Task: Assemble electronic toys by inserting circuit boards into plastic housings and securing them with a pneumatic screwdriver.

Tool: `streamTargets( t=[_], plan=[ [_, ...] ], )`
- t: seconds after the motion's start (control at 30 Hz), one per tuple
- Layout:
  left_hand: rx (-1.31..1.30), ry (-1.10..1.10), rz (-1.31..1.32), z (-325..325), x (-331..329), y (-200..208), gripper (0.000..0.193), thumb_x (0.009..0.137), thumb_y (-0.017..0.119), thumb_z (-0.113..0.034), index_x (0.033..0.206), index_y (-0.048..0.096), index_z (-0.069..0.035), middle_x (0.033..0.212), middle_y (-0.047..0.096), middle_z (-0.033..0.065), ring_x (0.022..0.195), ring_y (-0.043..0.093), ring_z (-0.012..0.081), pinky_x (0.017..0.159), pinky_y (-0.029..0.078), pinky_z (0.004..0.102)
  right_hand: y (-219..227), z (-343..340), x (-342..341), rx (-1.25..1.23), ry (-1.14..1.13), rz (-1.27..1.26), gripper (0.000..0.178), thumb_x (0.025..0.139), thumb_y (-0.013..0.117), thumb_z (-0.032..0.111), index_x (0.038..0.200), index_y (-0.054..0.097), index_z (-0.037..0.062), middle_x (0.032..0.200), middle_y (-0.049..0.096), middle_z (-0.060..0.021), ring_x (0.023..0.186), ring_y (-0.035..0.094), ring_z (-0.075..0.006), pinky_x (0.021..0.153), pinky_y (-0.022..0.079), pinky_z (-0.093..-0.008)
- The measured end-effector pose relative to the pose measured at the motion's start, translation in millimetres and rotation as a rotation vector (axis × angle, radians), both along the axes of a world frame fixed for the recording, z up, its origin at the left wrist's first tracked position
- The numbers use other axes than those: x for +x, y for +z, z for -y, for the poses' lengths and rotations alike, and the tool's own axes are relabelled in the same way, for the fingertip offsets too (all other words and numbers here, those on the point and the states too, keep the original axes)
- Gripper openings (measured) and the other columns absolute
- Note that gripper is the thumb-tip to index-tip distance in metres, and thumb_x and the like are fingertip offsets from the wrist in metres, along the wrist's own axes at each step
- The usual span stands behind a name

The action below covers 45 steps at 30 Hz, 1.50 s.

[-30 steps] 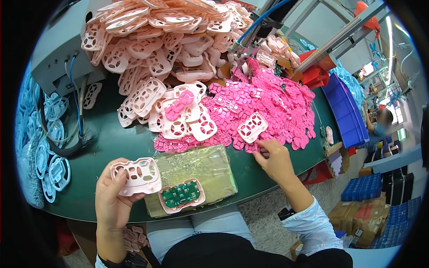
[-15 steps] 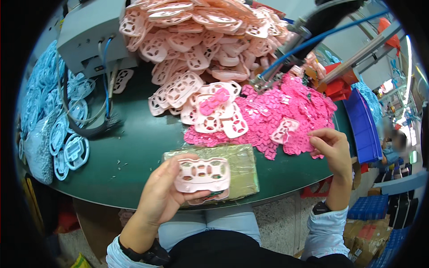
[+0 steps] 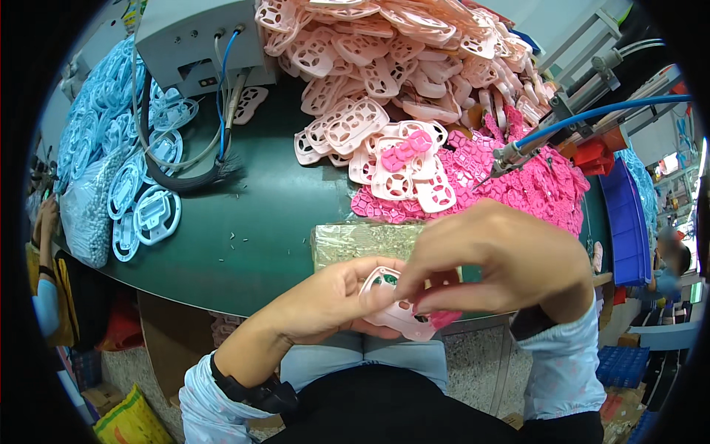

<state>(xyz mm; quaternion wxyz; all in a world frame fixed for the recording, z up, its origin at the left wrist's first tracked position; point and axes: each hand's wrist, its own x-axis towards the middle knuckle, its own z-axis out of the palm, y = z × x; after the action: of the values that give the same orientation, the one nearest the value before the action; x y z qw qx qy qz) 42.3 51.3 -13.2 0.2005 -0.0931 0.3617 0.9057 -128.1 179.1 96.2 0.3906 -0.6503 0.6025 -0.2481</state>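
My left hand (image 3: 325, 300) is closed around the edge of a pale pink plastic part (image 3: 399, 323) with cut-out openings, held tilted above my lap near the table edge. Over it bends my right hand (image 3: 510, 255), thumb and fingers pinched together at the part. A bright pink plastic piece (image 3: 446, 318) shows under the right thumb, against the pale part; most of it is hidden by the fingers. Behind the hands lies a block wrapped in shiny yellowish tape (image 3: 347, 244), partly covered by them.
Pale pink parts (image 3: 414, 59) are heaped at the back, with bright pink pieces (image 3: 547, 185) to the right. A metal-tipped tool with a blue hose (image 3: 510, 152) hangs there. Blue parts (image 3: 157, 214) and a grey box (image 3: 200, 44) stand left; a blue bin (image 3: 627, 222) right. Another person's hand (image 3: 48, 214) shows far left.
My right hand has come from the bright pink pile to the pale part in my left hand, with a bright pink piece. The pale part is now tilted. The whole view has shifted.
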Motion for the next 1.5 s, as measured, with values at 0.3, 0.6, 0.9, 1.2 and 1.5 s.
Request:
streamTargets(
  t=[0.3,0.6,0.9,1.2,1.5],
  plan=[
    [-0.002,0.026,-0.099,-3,11,-8,0.059,0.083,0.068,0.004,0.135,0.040,-0.004,0.126,0.053,0.0058,0.114,0.055,0.0142,0.094,0.050,0.0300,-31,22,20,0.027,0.095,-0.006,0.031,0.076,0.068,0.006,0.105,0.058,0.0011,0.091,0.063,-0.0141,0.081,0.065,-0.0294,0.070,0.052,-0.0362],
    [-0.098,0.348,-0.037,-8,14,-9,0.036,0.092,0.057,-0.001,0.128,0.048,0.004,0.117,0.061,0.0133,0.102,0.064,0.0200,0.085,0.058,0.0322,-52,-23,23,0.169,-0.605,0.184,0.031,0.081,0.075,0.015,0.102,0.059,-0.0016,0.089,0.064,-0.0082,0.078,0.065,-0.0142,0.066,0.053,-0.0281],
    [-0.291,0.383,-0.038,-17,13,-7,0.030,0.099,0.049,-0.009,0.125,0.048,0.004,0.110,0.061,0.0086,0.098,0.063,0.0140,0.082,0.058,0.0258,-86,-44,46,0.062,-0.800,0.559,0.018,0.087,0.068,0.005,0.098,0.056,-0.0029,0.091,0.061,-0.0064,0.081,0.061,-0.0091,0.069,0.054,-0.0226],
    [-0.316,0.402,-0.076,-21,15,-11,0.031,0.097,0.050,-0.006,0.126,0.047,0.004,0.113,0.060,0.0118,0.100,0.064,0.0193,0.080,0.060,0.0300,-97,-46,51,0.010,-0.774,0.663,0.021,0.088,0.065,0.002,0.106,0.054,-0.0027,0.096,0.060,-0.0051,0.089,0.060,-0.0093,0.077,0.052,-0.0239],
    [-0.372,0.363,-0.098,-22,11,-5,0.029,0.099,0.049,-0.010,0.124,0.048,0.005,0.111,0.060,0.0101,0.098,0.063,0.0155,0.080,0.058,0.0264,-101,-44,53,-0.036,-0.877,0.606,0.018,0.088,0.067,0.004,0.100,0.056,-0.0013,0.089,0.062,-0.0049,0.079,0.059,-0.0069,0.067,0.050,-0.0214]
  ],
)
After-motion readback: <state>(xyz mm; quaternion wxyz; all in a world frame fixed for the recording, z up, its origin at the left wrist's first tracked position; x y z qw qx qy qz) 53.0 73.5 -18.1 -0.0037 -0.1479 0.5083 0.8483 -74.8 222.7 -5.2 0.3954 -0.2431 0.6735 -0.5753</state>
